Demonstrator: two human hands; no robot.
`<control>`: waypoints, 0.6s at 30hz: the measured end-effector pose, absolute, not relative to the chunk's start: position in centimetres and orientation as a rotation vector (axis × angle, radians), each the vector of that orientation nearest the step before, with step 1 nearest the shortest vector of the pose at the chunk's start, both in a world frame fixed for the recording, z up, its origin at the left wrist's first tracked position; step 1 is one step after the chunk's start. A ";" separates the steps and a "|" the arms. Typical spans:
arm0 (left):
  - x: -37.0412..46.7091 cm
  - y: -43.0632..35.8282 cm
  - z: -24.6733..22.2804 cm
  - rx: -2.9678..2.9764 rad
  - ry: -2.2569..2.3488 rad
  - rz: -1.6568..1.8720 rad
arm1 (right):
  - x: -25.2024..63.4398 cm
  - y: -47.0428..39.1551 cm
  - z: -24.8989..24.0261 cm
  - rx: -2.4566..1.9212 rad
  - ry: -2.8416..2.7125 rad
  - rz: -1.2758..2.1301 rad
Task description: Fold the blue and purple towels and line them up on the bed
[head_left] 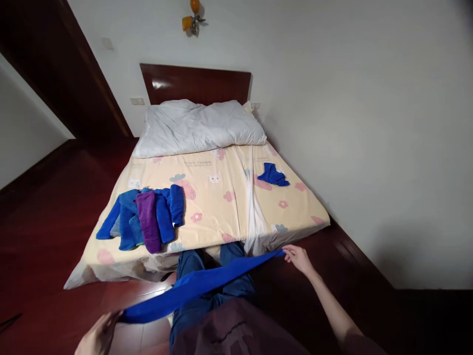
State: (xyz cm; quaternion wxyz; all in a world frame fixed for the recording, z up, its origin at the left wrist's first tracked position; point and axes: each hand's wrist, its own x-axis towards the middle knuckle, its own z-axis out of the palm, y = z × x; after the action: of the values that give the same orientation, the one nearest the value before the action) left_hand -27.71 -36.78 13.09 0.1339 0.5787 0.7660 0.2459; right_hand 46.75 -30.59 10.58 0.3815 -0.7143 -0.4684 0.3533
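A long blue cloth [199, 286] is stretched at a slant above my legs, in front of the bed. My left hand [99, 334], at the lower left, is closed on one end. The other end is pinched between the fingers of my right hand [296, 258], higher up on the right. Several blue cloths [127, 217] lie overlapping at the left of the bed, with a purple cloth [148, 222] on top of them. A crumpled blue cloth [272, 175] rests by itself on the bed's right side.
The bed [210, 217] has a patterned cream sheet and a white quilt [199, 125] at its headboard [195, 84]. A white wall [369, 123] stands on the right. Dark red floor [40, 236] shows at the left.
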 end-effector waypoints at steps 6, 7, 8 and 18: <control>-22.2 -25.1 22.8 1.938 1.913 1.013 | 51.6 -20.6 18.9 -1.628 -1.117 0.756; -21.2 -23.3 24.5 1.954 1.866 1.062 | 52.1 -19.3 20.4 -1.592 -1.090 0.709; -20.1 -21.7 26.1 1.962 1.829 1.122 | 52.6 -18.0 22.0 -1.559 -1.061 0.660; -14.8 -15.0 32.7 2.000 1.761 1.487 | 55.4 -17.2 30.7 -1.413 -1.009 0.384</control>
State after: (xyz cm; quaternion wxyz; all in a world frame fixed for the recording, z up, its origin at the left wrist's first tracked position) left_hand -14.78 -15.03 32.73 0.0451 0.6547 0.5764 0.4870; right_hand 55.37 -17.23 30.72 0.6302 -0.6171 -0.4404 0.1677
